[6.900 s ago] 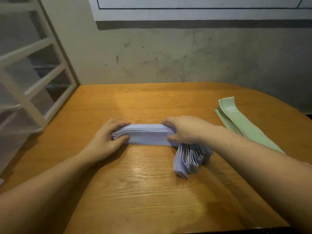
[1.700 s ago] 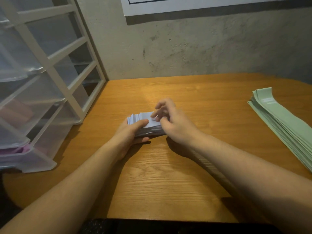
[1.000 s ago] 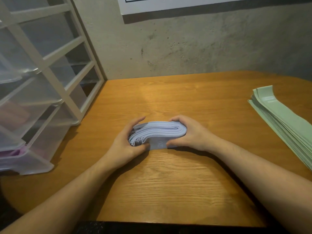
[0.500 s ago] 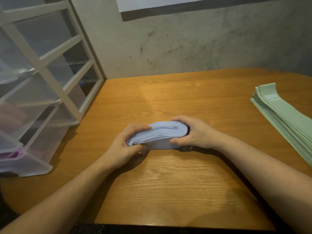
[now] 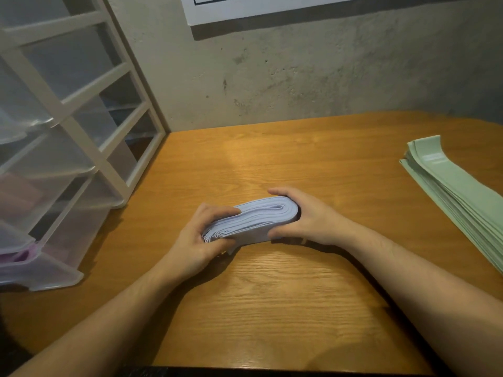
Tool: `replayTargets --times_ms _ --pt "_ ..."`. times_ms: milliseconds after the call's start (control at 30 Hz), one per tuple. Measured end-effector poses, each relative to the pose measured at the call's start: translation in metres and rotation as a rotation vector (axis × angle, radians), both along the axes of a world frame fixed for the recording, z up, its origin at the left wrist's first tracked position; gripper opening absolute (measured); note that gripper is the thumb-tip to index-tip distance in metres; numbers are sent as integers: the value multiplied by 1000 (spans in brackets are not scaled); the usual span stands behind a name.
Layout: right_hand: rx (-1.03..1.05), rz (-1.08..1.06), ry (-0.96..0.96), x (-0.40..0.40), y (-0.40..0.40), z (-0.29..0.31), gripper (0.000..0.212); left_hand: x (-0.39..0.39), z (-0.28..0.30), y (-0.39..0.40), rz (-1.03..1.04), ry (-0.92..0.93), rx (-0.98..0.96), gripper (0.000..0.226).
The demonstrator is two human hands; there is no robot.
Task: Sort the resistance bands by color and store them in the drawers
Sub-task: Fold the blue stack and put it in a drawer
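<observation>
A folded bundle of pale blue resistance bands (image 5: 255, 219) is held just above the wooden table (image 5: 272, 308), near its middle. My left hand (image 5: 200, 240) grips the bundle's loose-ended left side, fingers curled over the top. My right hand (image 5: 307, 217) grips the folded right end, thumb at the front. A flat stack of pale green bands (image 5: 457, 197) lies at the table's right edge. A clear plastic drawer unit with a white frame (image 5: 89, 148) stands at the left; its lowest drawer (image 5: 40, 273) is pulled out and shows something pink inside.
A grey concrete wall (image 5: 313, 74) runs behind the table, with a white board (image 5: 272, 6) mounted above. Bare tabletop lies between the blue bundle and the green stack. The table's near edge shows as a dark strip at the bottom.
The long blue stack was folded in half into a compact bundle. Over the last second both hands closed tighter round it and raised it slightly; the view shifted a little.
</observation>
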State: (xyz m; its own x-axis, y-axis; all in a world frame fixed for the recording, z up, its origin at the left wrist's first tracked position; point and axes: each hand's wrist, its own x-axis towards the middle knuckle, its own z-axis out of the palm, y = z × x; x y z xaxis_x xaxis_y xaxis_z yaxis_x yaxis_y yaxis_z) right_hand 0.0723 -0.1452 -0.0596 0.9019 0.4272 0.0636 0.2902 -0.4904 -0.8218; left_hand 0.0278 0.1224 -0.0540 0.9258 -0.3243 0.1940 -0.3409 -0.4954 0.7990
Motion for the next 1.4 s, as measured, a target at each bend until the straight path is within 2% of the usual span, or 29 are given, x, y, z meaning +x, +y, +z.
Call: replayTargets --times_ms 100,267,500,633,767,867,1067,1133,1267,1400 --pt "-32 -13 16 2 0 6 59 1 9 1 6 24 60 57" --pt "-24 -8 -11 -3 9 21 51 0 45 13 -30 -2 213 56" --pt "136 57 -123 -15 56 90 53 -28 123 56 16 -171 225 48" --pt "190 118 -199 -24 101 132 70 -54 158 94 110 -261 252 48" --pt "212 210 -268 -29 152 162 56 -80 184 141 214 -308 244 56" --pt "228 297 -321 -33 192 181 54 -98 200 172 284 -357 220 62" --pt "183 417 -448 -36 263 211 68 -120 230 230 471 -337 245 81" --pt "148 427 -515 -36 282 222 72 -123 238 246 534 -312 240 78" --pt "-1 426 -588 -35 312 244 63 -120 248 272 616 -292 272 65" --pt "-29 397 -629 -27 328 252 64 -112 254 289 627 -309 290 63"
